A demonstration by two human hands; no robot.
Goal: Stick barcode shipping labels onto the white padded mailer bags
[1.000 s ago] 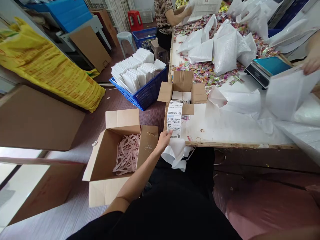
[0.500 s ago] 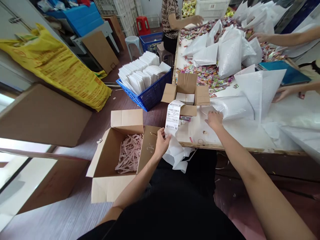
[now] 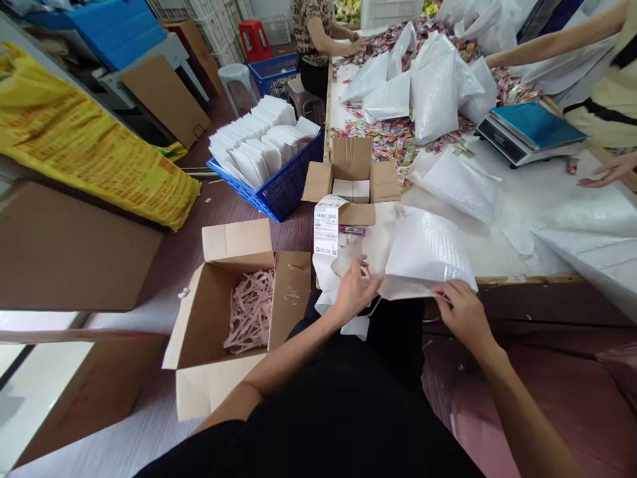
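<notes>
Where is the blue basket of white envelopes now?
In the head view, the blue basket stands on the floor, left of the table, between the small cardboard box and the yellow sack.

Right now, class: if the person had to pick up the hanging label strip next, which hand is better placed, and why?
Probably the left hand. It is right under the label strip, at the near left corner of the white bubble mailer. The right hand grips the mailer's near right edge, farther from the strip.

Brown plank floor [image 3: 149,411], long white worktable [image 3: 517,199], grey stool [image 3: 233,73], red stool [image 3: 255,36] beyond.
</notes>
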